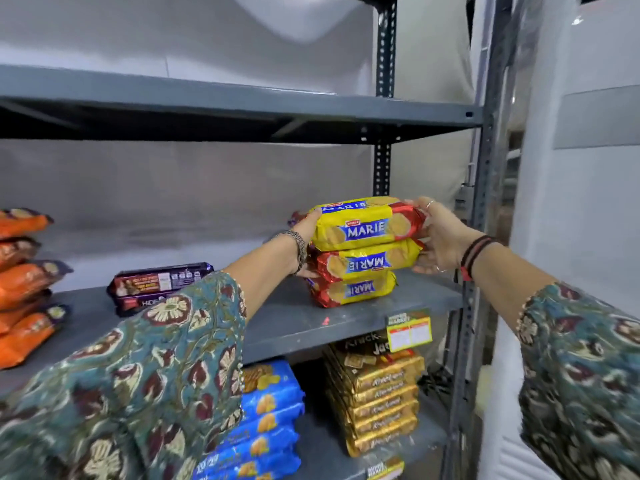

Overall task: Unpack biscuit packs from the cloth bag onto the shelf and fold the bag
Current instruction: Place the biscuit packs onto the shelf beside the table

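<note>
A stack of yellow-and-red Marie biscuit packs (367, 252) stands on the right part of the grey metal shelf (294, 323). My left hand (306, 237) presses against the stack's left end. At the right end, my right hand (438, 235) grips the upper packs. Both hands squeeze the stack between them. The bottom pack rests on the shelf board. The cloth bag is out of sight.
Dark purple Hide & Seek packs (157, 284) lie on the same shelf to the left, with orange packs (24, 282) stacked at the far left. Blue packs (266, 420) and gold Krack Jack packs (381, 393) fill the shelf below. The rack's upright post (481, 202) stands right of the stack.
</note>
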The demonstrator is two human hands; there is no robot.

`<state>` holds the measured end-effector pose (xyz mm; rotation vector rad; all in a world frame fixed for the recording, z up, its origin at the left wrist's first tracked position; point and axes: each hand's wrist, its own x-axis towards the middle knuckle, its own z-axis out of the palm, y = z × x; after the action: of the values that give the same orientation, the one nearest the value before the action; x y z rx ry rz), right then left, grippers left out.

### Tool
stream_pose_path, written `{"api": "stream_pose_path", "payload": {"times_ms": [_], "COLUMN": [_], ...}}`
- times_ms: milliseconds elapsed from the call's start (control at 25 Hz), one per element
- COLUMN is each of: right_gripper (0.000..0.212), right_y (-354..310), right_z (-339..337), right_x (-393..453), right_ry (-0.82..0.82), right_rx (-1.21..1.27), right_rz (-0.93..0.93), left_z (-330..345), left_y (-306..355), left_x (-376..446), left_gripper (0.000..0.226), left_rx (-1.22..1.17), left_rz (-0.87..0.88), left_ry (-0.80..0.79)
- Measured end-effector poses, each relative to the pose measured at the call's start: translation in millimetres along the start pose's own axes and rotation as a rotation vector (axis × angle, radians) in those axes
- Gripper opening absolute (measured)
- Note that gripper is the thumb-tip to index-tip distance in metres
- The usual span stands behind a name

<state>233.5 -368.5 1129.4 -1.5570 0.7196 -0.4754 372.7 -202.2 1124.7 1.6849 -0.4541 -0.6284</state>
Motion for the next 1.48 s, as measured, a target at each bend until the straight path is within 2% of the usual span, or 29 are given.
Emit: {"api": "stream_pose_path", "payload": {"times_ms": [280, 440, 560, 840, 920, 1000, 1080, 1160, 1280, 1360, 1480], "right_gripper": [0.055, 0.067, 0.076, 0.094, 0.094, 0.093, 0.087, 0.081, 0.075, 0.066, 0.055], "right_y": [7, 19, 25, 29, 33, 41, 58, 80, 129, 171, 242], "right_z": [26, 24, 23, 28, 23, 11, -6, -25, -63, -94, -146], "right_x": [78, 97, 103, 101, 93, 81, 60, 34, -21, -60, -125], "right_ry": [0.026, 0.032, 0.047, 0.200, 0.248, 0.300, 0.315, 0.300, 0.246, 0.239, 0.309], "right_rx": [-0.037, -0.021, -0.029, -0.034, -0.044, -0.056, -0.040, -0.017, -0.020, -0.041, -0.026], "right_rz": [-0.018, 0.022, 0.009, -0.067, -0.076, -0.078, -0.067, -0.039, 0.042, 0.103, 0.195], "left_z": [-7, -2, 3, 6, 8, 5, 6, 16, 58, 93, 147], "left_y": [-8, -10, -11, -22, -31, -46, -69, -98, -140, -172, -222], "left_x": [63, 80, 76, 45, 37, 34, 34, 30, -10, -34, -66], "left_gripper": [0.087, 0.086, 0.084, 0.074, 0.071, 0.069, 0.073, 0.060, 0.030, 0.032, 0.034], "left_rx": [-0.022, -0.040, -0.025, -0.084, -0.166, -0.281, -0.285, -0.282, -0.290, -0.276, -0.193], "left_rz": [-0.094, -0.061, -0.040, 0.055, 0.068, 0.104, 0.111, 0.151, 0.205, 0.149, -0.023], "left_ry": [0.064, 0.069, 0.066, 0.026, 0.066, 0.178, 0.298, 0.342, 0.224, 0.049, -0.175]}}
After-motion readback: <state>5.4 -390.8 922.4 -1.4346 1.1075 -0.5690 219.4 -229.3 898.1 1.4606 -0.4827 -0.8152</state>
